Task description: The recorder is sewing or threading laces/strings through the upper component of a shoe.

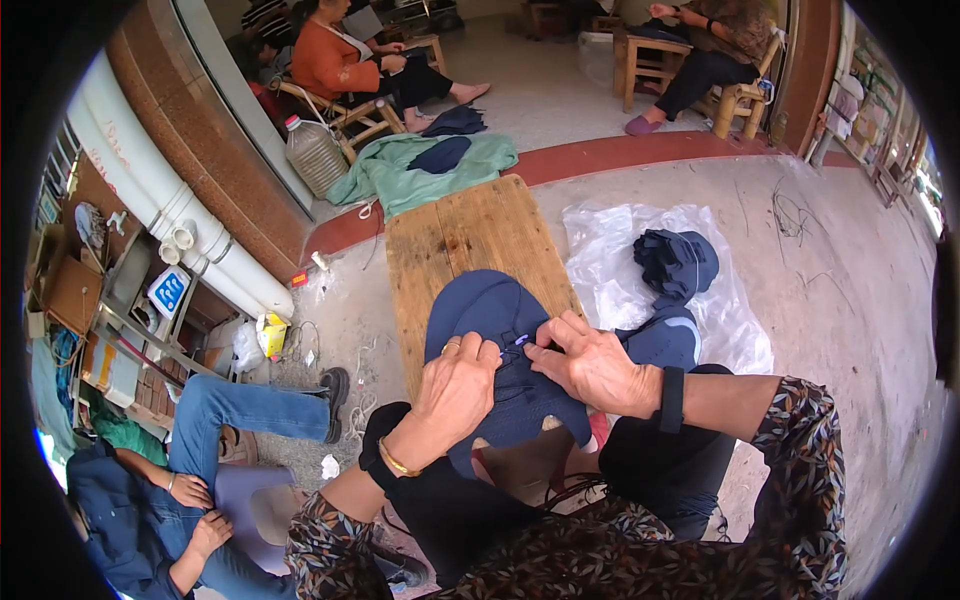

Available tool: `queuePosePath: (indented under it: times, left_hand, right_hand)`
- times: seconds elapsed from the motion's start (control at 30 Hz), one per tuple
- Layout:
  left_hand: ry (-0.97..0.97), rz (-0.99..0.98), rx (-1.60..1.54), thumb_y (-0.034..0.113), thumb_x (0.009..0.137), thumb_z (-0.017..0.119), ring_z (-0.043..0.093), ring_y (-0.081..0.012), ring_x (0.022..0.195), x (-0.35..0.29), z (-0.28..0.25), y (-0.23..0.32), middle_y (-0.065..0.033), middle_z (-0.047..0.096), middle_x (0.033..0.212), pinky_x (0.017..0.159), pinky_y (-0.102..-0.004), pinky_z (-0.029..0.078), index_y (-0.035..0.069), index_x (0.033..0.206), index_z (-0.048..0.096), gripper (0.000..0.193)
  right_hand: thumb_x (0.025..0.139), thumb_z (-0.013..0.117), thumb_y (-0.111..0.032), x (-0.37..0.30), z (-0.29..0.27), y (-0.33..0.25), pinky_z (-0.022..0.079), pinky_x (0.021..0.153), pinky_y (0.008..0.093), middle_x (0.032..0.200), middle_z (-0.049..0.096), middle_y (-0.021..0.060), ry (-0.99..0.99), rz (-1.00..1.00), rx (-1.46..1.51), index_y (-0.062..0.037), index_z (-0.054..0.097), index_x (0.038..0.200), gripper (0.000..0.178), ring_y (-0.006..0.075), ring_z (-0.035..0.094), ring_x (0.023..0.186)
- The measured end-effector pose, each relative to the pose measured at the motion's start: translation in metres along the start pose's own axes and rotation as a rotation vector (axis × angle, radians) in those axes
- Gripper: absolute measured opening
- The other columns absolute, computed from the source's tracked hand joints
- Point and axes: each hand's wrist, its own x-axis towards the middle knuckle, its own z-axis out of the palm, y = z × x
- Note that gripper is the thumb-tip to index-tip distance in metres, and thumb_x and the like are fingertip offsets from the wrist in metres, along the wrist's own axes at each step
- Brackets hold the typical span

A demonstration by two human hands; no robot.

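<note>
A navy blue cap (487, 310) lies over my lap and the near end of a low wooden board table (470, 235). My left hand (452, 390), with a ring and a gold bangle, presses on the cap's back and pinches the dark strap near a small purple piece (521, 340). From the other side my right hand (592, 365), a black band on its wrist, pinches the same strap. Both hands meet at the cap's rear opening.
A stack of navy caps (675, 262) rests on a clear plastic sheet (625, 250) on the floor to the right. A green cloth (425, 165) and a plastic jug (313, 152) lie beyond the table. One person in jeans sits at lower left, others on chairs far back.
</note>
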Motion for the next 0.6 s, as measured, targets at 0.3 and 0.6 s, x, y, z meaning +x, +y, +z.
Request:
queuePosePath:
  times: [0.3, 0.6]
  left_hand:
    - [-0.136, 0.280, 0.066, 0.010, 0.079, 0.067, 0.057, -0.0286, 0.091, 0.003, -0.009, -0.025, -0.0106, 0.049, 0.086, 0.077, -0.0408, 0.051, 0.005, 0.081, 0.054, 0.014]
    - [-0.173, 0.351, -0.065, 0.007, 0.079, 0.067, 0.052, -0.0324, 0.113, -0.022, -0.027, -0.040, -0.0156, 0.051, 0.110, 0.096, -0.0412, 0.047, -0.001, 0.085, 0.060, 0.012]
  right_hand:
    - [0.086, 0.073, -0.018, 0.001, -0.007, 0.000, 0.057, 0.072, 0.0297, 0.104, 0.055, 0.0046, -0.016, -0.027, -0.017, -0.0048, 0.073, 0.113, 0.030, 0.0225, 0.057, 0.102]
    - [0.083, 0.076, -0.016, 0.002, -0.001, -0.001, 0.058, 0.071, 0.0322, 0.105, 0.057, 0.0044, 0.016, 0.008, -0.025, -0.0092, 0.077, 0.106, 0.023, 0.0221, 0.059, 0.097]
